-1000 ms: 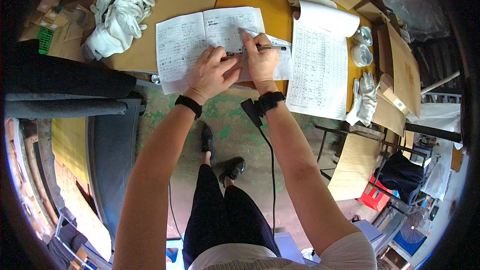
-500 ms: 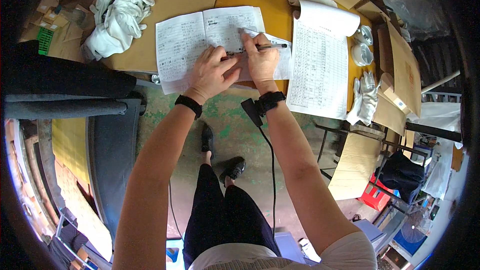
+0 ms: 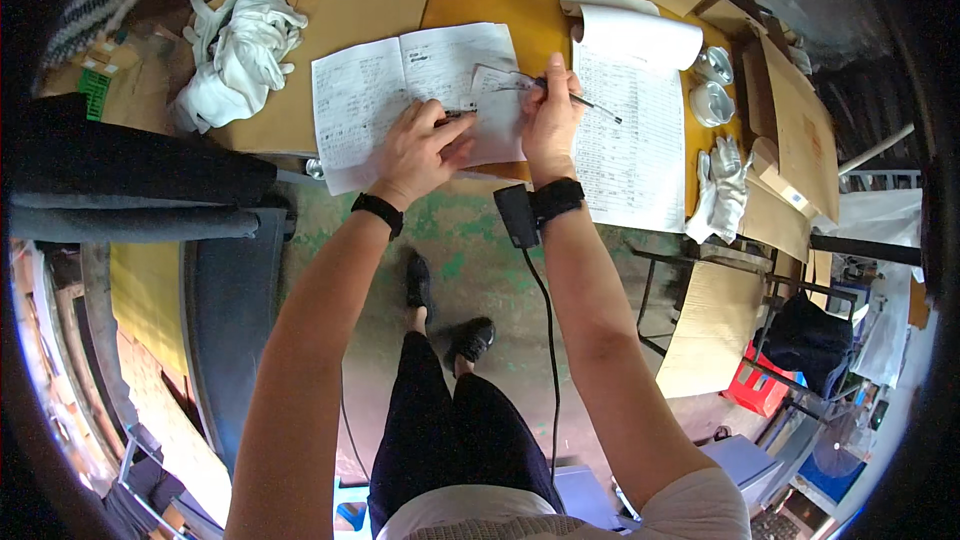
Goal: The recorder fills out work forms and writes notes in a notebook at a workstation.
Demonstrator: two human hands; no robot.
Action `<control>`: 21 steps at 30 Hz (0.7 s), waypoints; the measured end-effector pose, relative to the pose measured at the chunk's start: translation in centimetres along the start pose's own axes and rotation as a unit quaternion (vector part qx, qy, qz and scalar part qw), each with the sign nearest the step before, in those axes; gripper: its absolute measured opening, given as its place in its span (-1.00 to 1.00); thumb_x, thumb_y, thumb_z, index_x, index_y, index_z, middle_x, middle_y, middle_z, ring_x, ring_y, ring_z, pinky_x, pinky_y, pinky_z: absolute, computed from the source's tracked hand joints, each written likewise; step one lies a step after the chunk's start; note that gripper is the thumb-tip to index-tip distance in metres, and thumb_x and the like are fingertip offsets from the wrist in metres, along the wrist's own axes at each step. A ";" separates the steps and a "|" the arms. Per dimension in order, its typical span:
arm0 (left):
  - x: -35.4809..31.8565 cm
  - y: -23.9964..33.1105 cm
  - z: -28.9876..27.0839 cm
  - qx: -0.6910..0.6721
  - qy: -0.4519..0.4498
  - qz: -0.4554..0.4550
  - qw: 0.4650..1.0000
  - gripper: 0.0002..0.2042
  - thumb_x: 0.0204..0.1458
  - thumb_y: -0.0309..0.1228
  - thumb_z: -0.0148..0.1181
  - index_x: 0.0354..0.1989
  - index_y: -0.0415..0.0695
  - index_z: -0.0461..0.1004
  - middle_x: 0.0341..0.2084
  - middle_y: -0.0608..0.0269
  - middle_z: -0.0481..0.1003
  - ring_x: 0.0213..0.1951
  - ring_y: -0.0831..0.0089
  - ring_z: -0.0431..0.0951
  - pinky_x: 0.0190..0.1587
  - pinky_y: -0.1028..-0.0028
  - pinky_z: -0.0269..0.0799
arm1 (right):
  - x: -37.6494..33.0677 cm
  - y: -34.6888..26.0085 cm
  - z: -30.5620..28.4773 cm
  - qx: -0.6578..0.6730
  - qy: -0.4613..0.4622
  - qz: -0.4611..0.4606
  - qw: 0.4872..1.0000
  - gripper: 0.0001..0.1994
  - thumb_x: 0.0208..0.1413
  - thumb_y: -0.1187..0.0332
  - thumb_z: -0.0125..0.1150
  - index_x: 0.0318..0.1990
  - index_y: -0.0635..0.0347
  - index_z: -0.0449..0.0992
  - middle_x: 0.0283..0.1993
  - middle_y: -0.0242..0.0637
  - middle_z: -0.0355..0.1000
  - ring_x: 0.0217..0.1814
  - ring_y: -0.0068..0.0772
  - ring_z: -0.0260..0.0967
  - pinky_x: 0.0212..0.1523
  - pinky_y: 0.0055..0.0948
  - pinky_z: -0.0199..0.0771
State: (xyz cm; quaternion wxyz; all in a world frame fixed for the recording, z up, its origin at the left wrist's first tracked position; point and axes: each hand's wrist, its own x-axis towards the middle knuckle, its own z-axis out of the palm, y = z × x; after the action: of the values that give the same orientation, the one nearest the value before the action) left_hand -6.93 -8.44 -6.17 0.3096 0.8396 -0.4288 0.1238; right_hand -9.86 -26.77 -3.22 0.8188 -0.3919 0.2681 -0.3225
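Note:
An open notebook (image 3: 362,90) with handwritten pages lies at the table's near edge. My left hand (image 3: 420,148) rests on its lower middle, fingers a little bent and thumb apart. A narrow dark item (image 3: 456,118) shows at those fingertips; its kind is unclear. My right hand (image 3: 553,125) is closed around a black pen (image 3: 598,110), raised at the notebook's right side with the thumb up. Beside these fingers a small written paper slip (image 3: 495,80) lies tilted over the right page; whether they pinch it is hard to see. A printed table sheet (image 3: 640,140) lies to the right.
White gloves (image 3: 240,55) are heaped at the left, and another pair (image 3: 722,190) lies at the right edge. Two round metal pieces (image 3: 712,103) stand near the sheet. Cardboard boxes (image 3: 800,130) border the table. A cable (image 3: 552,360) hangs from my right wrist.
My right hand has moved right and lifted off the notebook with the pen, which now tips down to the right. The loose paper under it has shifted. My left hand stays on the page.

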 end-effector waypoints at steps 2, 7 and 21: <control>0.2 0.1 0.1 -0.012 -0.008 -0.002 1.000 -0.72 -0.11 -0.29 0.36 -0.15 0.07 0.63 -0.38 0.31 0.35 -0.25 0.30 0.44 -0.24 0.31 0.44 | 0.5 -1.1 -1.0 0.047 -0.030 0.008 0.998 -0.66 0.26 0.16 0.21 -0.51 -0.02 0.24 -0.64 -0.53 0.11 -0.65 -0.64 -0.01 -0.59 -0.54 0.01; 0.3 -0.5 -0.2 -0.061 -0.015 -0.021 0.998 -0.67 -0.09 -0.29 0.40 -0.10 0.00 0.61 -0.40 0.27 0.37 -0.30 0.30 0.47 -0.24 0.34 0.45 | -1.0 -6.4 -2.6 0.077 -0.103 -0.023 0.992 -0.68 0.32 0.11 0.09 -0.42 0.07 0.32 -0.67 -0.52 0.06 -0.64 -0.62 -0.10 -0.55 -0.54 -0.05; 3.5 1.7 -2.0 0.042 -0.125 -0.061 0.989 -0.70 -0.06 -0.29 0.32 -0.11 -0.02 0.58 -0.37 0.21 0.48 -0.35 0.28 0.52 -0.26 0.31 0.45 | -2.1 -13.5 -15.5 -0.174 0.037 -0.169 0.970 -0.72 0.28 0.20 0.19 -0.44 0.08 0.37 -0.59 -0.51 0.21 -0.60 -0.69 0.06 -0.57 -0.61 0.05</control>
State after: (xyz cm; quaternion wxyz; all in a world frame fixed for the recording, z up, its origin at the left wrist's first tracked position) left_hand -6.04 -10.21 -2.23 0.2253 0.8852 -0.4066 0.0169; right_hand -26.22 -39.04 -0.30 0.6615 -0.5557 0.2798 -0.4187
